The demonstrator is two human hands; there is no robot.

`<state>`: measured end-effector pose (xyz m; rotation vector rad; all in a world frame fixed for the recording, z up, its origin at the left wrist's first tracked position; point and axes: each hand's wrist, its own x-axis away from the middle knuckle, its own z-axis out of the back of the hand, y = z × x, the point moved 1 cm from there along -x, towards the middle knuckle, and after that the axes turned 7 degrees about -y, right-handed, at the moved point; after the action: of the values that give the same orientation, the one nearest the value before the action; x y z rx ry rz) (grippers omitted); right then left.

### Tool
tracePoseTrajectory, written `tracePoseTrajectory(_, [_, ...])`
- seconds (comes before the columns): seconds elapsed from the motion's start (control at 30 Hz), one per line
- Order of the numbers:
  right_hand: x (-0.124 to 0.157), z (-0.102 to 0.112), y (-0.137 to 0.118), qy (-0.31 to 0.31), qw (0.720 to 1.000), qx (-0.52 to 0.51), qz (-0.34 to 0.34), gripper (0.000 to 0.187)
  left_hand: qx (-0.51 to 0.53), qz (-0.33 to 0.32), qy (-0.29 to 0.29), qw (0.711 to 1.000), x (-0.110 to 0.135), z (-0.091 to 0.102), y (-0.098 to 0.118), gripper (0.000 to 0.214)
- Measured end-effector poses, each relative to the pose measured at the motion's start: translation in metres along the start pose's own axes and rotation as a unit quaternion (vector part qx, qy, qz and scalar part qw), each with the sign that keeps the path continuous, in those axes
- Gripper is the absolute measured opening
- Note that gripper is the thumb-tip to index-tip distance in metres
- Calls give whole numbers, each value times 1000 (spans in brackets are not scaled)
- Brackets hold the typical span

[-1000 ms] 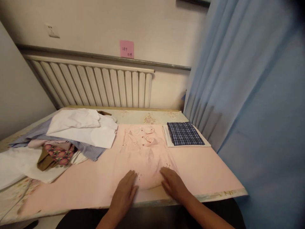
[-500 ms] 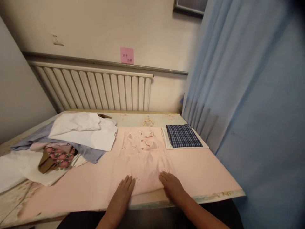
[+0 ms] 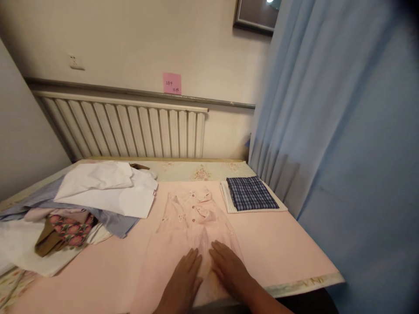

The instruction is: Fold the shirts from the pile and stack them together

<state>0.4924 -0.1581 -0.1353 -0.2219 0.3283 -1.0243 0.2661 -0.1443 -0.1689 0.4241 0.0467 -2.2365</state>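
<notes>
A pale pink buttoned garment (image 3: 193, 218) lies spread flat on a pink cloth (image 3: 278, 237) that covers the table. My left hand (image 3: 185, 283) rests palm down on the garment's lower part, fingers stretched forward. Just to its right my right hand (image 3: 229, 270) also lies flat on the fabric, fingers together and extended. The two hands sit close side by side near the garment's middle line. Neither hand grips anything.
A loose heap of clothes (image 3: 81, 205), white, blue striped, floral and brown, covers the table's left. A folded blue checked cloth (image 3: 250, 192) lies on a folded white one at the back right. A radiator (image 3: 124, 131) stands behind, and a blue curtain (image 3: 343, 131) hangs at the right.
Both hands slid inward and forward over the pink garment, from its lower corners to its middle. The head camera tilted up slightly.
</notes>
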Motion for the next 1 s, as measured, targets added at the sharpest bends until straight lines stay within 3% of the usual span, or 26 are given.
tracePoseTrajectory(0.17, [-26, -1, 20, -46, 996, -62, -35, 40, -5, -23, -57, 998, -39, -11, -16, 48])
tracePoseTrajectory(0.3, [-70, 26, 55, 27, 980, -145, -133, 25, 7, -43, -69, 997, -44, -19, -37, 51])
tracePoseTrajectory(0.43, [-141, 38, 110, 85, 951, -170, -244, 23, -32, -83, -19, 996, -45, -39, -50, 53])
tracePoseTrajectory(0.63, [-227, 23, 169, 88, 935, -143, -314, 23, -114, -164, 137, 970, -55, -55, -64, 41])
tracePoseTrajectory(0.7, [-244, 18, 176, 83, 935, -134, -317, 25, -122, -177, 172, 961, -57, -54, -67, 40])
tracePoseTrajectory(0.83, [-264, 11, 181, 67, 940, -118, -314, 33, -98, -171, 186, 963, -57, -55, -67, 40])
tracePoseTrajectory(1.0, [-273, 15, 188, 26, 948, -108, -300, 20, -77, -164, 187, 966, -56, -56, -64, 39])
